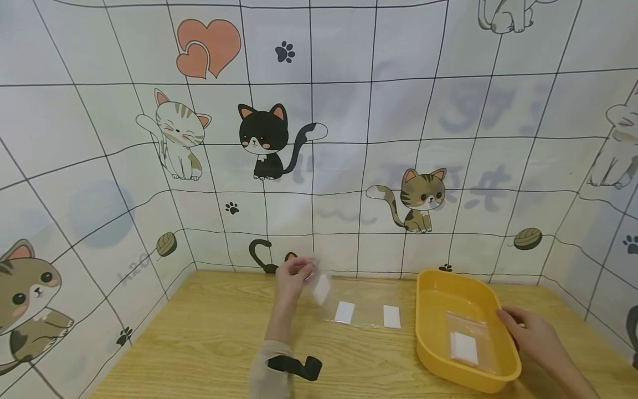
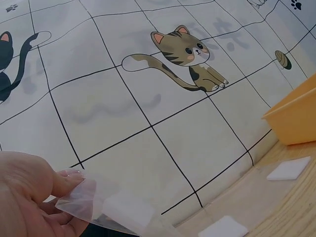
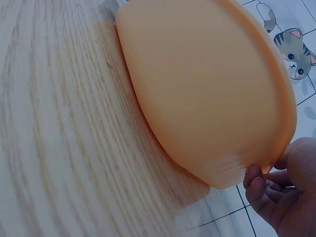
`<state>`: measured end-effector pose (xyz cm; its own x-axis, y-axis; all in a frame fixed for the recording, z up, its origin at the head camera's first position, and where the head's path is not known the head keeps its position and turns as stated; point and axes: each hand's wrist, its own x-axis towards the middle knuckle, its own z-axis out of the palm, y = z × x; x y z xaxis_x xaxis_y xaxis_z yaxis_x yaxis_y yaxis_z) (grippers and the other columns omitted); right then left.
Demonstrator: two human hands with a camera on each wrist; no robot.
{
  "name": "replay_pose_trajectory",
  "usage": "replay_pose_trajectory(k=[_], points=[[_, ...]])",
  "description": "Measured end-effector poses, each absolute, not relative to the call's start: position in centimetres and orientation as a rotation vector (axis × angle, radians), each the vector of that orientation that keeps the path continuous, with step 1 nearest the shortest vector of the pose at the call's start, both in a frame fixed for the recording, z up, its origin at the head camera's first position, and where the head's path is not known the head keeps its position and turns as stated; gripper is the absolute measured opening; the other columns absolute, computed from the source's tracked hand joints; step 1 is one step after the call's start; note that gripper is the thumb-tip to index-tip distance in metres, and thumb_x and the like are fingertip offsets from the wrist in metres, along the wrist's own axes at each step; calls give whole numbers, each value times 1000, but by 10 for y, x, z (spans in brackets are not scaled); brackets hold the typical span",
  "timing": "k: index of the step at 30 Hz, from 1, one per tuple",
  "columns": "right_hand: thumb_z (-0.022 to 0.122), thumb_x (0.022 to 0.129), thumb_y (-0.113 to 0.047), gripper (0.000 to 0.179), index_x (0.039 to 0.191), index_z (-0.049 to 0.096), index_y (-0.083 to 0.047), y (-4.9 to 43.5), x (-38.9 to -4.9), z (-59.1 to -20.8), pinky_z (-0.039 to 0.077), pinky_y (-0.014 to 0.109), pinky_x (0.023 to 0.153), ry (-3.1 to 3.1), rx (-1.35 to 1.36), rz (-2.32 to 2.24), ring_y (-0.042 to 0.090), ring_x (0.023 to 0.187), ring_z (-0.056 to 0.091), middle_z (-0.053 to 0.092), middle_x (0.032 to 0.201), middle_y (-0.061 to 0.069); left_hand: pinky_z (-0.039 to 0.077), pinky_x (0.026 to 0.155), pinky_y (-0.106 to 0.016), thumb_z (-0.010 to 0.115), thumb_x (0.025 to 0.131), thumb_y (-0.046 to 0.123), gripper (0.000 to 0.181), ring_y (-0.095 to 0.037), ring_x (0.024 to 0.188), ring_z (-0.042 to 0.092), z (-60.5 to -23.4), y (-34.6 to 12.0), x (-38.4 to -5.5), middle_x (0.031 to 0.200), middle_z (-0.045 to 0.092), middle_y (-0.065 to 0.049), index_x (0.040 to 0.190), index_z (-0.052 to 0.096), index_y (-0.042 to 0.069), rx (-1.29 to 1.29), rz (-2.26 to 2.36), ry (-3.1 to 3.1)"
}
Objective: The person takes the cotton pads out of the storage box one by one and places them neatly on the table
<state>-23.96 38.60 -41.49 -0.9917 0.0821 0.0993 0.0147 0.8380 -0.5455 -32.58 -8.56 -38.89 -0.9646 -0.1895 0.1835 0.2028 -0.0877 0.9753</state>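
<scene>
My left hand (image 1: 290, 282) pinches the corner of a clear plastic bag with a white card-like rectangle (image 1: 322, 289) in it, raised near the back edge of the table. In the left wrist view, thumb and fingers hold the film of this bag (image 2: 81, 200). Just right of it lie two more clear bags, each with a white rectangle (image 1: 344, 312). My right hand (image 1: 533, 332) grips the right rim of a yellow plastic tray (image 1: 431, 346). Inside the tray is a clear bag holding a white piece (image 1: 464, 348). The right wrist view shows the tray's outer side, tilted.
The wooden table (image 1: 214, 332) ends at a sheet (image 1: 339, 111) with a grid and cartoon cats, which stands close behind and at both sides. A black strap (image 1: 295, 367) is on my left wrist.
</scene>
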Motion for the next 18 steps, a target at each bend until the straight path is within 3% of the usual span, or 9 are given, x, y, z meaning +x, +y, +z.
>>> replay_pose_trajectory(k=[9, 18], points=[[37, 110, -38, 66, 129, 47, 24, 385, -240, -415, 56, 54, 80, -2911, -86, 851, 49, 102, 61, 57, 122, 41, 58, 76, -26, 66, 93, -7, 19, -15, 81, 65, -401, -101, -327, 96, 64, -18, 110, 62, -16, 0, -2191, -1894], [38, 110, -38, 66, 129, 47, 25, 385, -239, -414, 55, 55, 81, -2909, -83, 833, 50, 102, 61, 57, 122, 40, 55, 70, -21, 66, 93, -6, 16, -17, 82, 64, -406, -112, -329, 96, 63, -17, 107, 64, -14, 105, -2074, -1998]])
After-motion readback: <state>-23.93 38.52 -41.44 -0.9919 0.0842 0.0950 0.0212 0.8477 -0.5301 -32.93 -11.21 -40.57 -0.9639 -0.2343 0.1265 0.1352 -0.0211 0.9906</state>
